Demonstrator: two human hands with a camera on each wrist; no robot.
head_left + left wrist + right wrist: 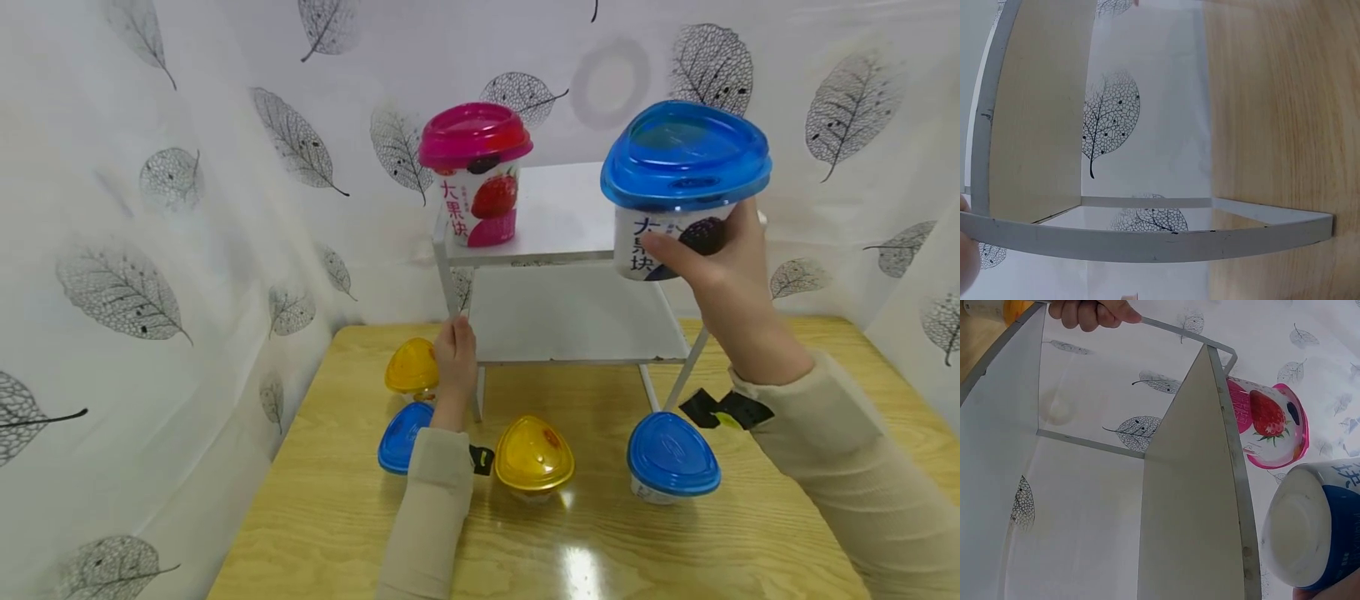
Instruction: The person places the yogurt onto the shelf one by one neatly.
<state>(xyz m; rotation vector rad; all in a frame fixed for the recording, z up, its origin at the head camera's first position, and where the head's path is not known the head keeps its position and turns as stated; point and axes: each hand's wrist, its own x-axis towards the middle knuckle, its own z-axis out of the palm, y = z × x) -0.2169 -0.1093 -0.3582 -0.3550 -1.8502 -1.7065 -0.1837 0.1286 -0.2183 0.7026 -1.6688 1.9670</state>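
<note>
Head view: glossy blue triangular-lidded cup (678, 187)

Vertical lettering on two cups: the pink-lidded cup (477, 179) bears "大果块" in pink characters; the held blue-lidded cup (678, 193) bears "大果块" in dark blue, its middle character partly covered. Adjoining small print on both is too small to read.

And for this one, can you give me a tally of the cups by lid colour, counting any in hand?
Blue lids: 3
Yellow lids: 2
Pink lid: 1
Total: 6
</note>
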